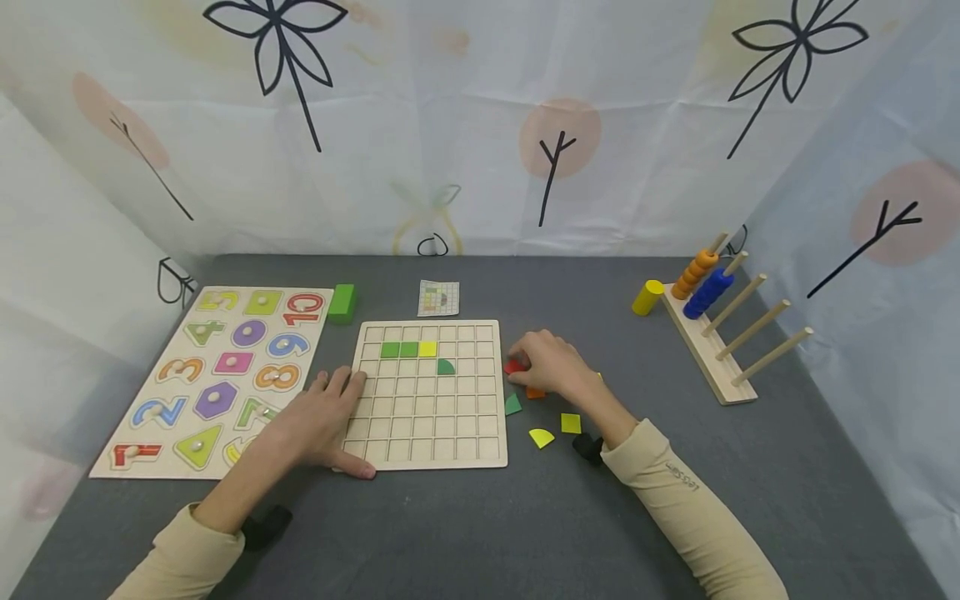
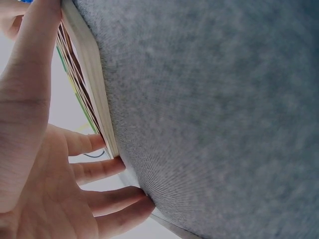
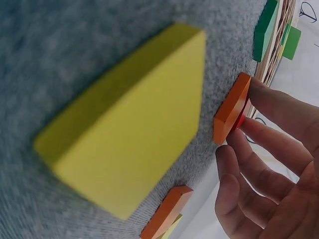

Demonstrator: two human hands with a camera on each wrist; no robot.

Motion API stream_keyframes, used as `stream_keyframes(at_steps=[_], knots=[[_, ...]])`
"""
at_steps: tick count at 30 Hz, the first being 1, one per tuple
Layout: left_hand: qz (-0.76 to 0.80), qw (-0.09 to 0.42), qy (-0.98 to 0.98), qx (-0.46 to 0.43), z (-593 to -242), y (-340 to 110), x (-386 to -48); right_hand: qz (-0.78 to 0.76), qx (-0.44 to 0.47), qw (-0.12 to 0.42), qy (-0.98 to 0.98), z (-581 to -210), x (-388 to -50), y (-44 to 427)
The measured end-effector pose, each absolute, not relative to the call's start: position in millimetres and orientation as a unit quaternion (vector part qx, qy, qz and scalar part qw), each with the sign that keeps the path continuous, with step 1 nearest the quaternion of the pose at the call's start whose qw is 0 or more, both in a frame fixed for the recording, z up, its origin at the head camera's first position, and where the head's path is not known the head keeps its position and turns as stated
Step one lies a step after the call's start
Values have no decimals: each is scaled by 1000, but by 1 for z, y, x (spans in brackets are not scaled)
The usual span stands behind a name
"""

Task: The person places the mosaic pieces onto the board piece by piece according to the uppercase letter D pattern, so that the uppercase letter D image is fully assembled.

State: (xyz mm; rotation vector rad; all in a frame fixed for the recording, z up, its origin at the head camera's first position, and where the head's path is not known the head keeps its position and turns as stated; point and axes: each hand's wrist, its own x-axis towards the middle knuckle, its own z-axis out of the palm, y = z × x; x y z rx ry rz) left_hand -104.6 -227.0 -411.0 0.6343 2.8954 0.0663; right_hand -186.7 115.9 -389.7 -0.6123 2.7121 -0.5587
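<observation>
A pale wooden grid board (image 1: pixel 427 417) lies flat, holding two green squares (image 1: pixel 399 350), a yellow square (image 1: pixel 427 349) and a green quarter-circle (image 1: pixel 446 367). My left hand (image 1: pixel 322 421) rests along its left edge, fingers extended and thumb at the near left corner. Just off the board's right edge, my right hand (image 1: pixel 551 362) pinches a small red piece (image 1: pixel 513 367) between thumb and finger. In the right wrist view an orange piece (image 3: pixel 232 109) partly hides the red piece (image 3: pixel 240 119). A green piece (image 1: pixel 512 404), a yellow quarter-circle (image 1: pixel 542 437) and a yellow square (image 1: pixel 571 423) lie nearby.
A number-and-shape puzzle board (image 1: pixel 168 350) lies at the left, with a green block (image 1: pixel 342 303) by its far corner. Behind the grid is a small pattern card (image 1: pixel 438 298). A peg stand (image 1: pixel 708 350) with orange and blue beads and a yellow cylinder (image 1: pixel 648 297) stand far right.
</observation>
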Motion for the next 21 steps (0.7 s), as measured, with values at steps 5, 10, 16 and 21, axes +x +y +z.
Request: stream_keyframes(at_steps=[5,10,16,21], knots=[[21,91,973,210,-410,-226,-105,-201,-221,153,942,-389,-186,119],[17,93,973,210,-409,-225,-104,-198,-220,159,942,-387,-185,120],[16,91,973,211,-411,-227,-105,-197,-218,152,944,-389,-185,120],[18,92,973,211,-411,-227,-105,-192,-218,144,946,-391,-183,119]])
